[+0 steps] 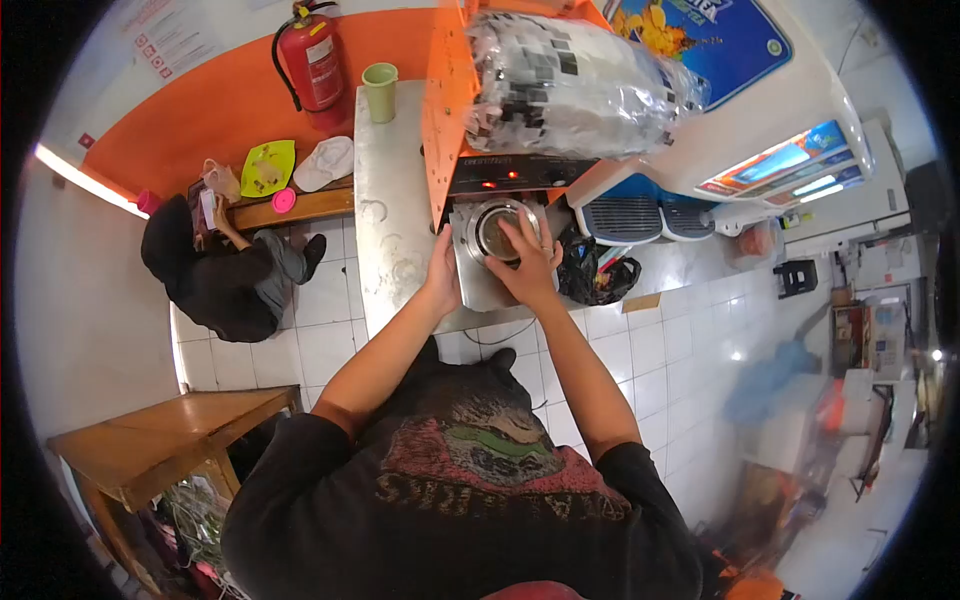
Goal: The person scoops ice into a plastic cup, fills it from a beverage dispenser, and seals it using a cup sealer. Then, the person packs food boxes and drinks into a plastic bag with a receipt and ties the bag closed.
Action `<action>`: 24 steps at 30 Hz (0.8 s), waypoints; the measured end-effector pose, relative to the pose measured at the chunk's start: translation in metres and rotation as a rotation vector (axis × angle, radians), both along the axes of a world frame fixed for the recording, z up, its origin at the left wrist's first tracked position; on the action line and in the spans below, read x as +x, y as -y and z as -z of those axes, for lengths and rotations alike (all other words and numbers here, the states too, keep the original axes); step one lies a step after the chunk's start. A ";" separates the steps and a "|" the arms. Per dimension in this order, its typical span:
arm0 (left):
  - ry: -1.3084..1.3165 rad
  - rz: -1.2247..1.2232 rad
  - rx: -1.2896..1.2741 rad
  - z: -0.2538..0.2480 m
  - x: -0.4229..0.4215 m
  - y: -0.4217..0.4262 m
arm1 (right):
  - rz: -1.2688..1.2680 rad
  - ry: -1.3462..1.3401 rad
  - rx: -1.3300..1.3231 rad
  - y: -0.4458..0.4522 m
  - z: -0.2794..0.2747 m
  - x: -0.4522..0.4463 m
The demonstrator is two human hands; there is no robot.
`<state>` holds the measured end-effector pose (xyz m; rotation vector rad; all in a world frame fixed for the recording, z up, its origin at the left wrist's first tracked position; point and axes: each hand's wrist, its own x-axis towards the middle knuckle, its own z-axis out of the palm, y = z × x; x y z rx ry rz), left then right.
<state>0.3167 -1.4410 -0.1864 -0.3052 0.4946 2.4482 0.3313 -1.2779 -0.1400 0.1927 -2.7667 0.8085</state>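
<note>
An orange cup-sealing machine point(436, 130) stands before me with its metal slide tray point(474, 285) pulled out toward me. A round ring in the tray holds a cup point(492, 238) with brownish contents, partly hidden by my fingers. My left hand point(442, 272) lies along the tray's left side, its fingers stretched out. Over the ring and cup spreads my right hand point(530, 262), fingers apart, touching the rim area. A large roll of patterned plastic film point(570, 85) sits on top of the machine. Red lights glow on its control panel point(515, 176).
A green cup point(380, 92) stands on the metal counter point(385, 190). Right of the tray are a black plastic bag point(600, 275) and a drink dispenser point(625, 215). At left, a person in black point(220, 270) sits low by a wooden bench point(300, 208). A fire extinguisher point(312, 70) hangs behind.
</note>
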 end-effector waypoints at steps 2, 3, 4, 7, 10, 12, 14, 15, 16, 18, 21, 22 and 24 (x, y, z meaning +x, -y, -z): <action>-0.016 0.010 0.022 -0.004 -0.004 0.005 | -0.021 0.072 0.038 0.003 0.002 -0.004; -0.023 0.032 0.038 -0.004 -0.005 0.008 | -0.042 0.065 0.044 0.002 0.001 -0.004; 0.024 0.037 0.072 0.001 -0.009 0.009 | -0.049 0.075 0.049 -0.001 -0.001 -0.006; 0.133 0.077 0.096 -0.006 -0.002 0.010 | -0.092 0.053 0.078 -0.004 -0.008 -0.012; 0.130 0.006 0.088 -0.001 0.001 0.004 | -0.158 -0.024 -0.037 -0.005 -0.013 -0.023; 0.112 -0.003 0.155 0.016 0.002 0.003 | -0.205 -0.095 -0.072 -0.012 -0.016 -0.027; 0.073 -0.072 0.126 0.026 -0.001 0.000 | -0.268 -0.205 -0.138 -0.014 -0.027 -0.038; 0.046 -0.172 0.128 0.013 0.005 0.002 | -0.308 -0.235 -0.166 -0.018 -0.039 -0.033; 0.016 -0.221 -0.075 0.030 0.004 0.007 | -0.331 -0.263 -0.223 -0.015 -0.055 -0.022; -0.117 -0.188 -0.197 0.060 0.014 0.024 | -0.378 -0.326 -0.258 -0.031 -0.053 -0.015; 0.100 -0.399 -0.303 0.046 0.083 0.053 | -0.585 -0.200 -0.313 -0.046 -0.076 0.014; 0.103 -0.511 -0.353 0.051 0.116 0.062 | -0.655 -0.112 -0.343 -0.048 -0.080 0.026; 0.175 -0.747 -0.392 0.067 0.188 0.077 | -0.791 -0.009 -0.383 -0.052 -0.077 0.053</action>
